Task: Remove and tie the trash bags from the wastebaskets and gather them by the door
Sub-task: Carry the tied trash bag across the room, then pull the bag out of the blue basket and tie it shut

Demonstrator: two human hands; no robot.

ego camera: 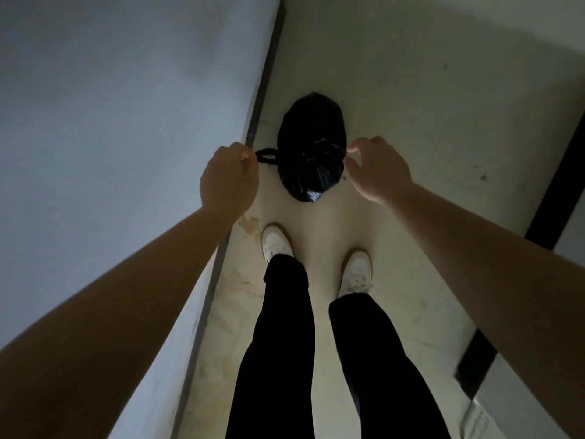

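Note:
A black trash bag (311, 144) lies on the pale floor close to the left wall, its top gathered into a bunch. My left hand (229, 179) pinches a black loop of the bag that sticks out on its left side. My right hand (376, 169) is at the bag's right edge with curled fingers. Its thumb and forefinger are right beside the gathered plastic, but whether they pinch it is unclear. No wastebasket is in view.
A grey-white wall (110, 122) with a dark baseboard (264, 80) runs along the left. A dark strip (550, 191) and another wall edge the narrow floor on the right. My white shoes (275, 243) and black trousers stand just behind the bag.

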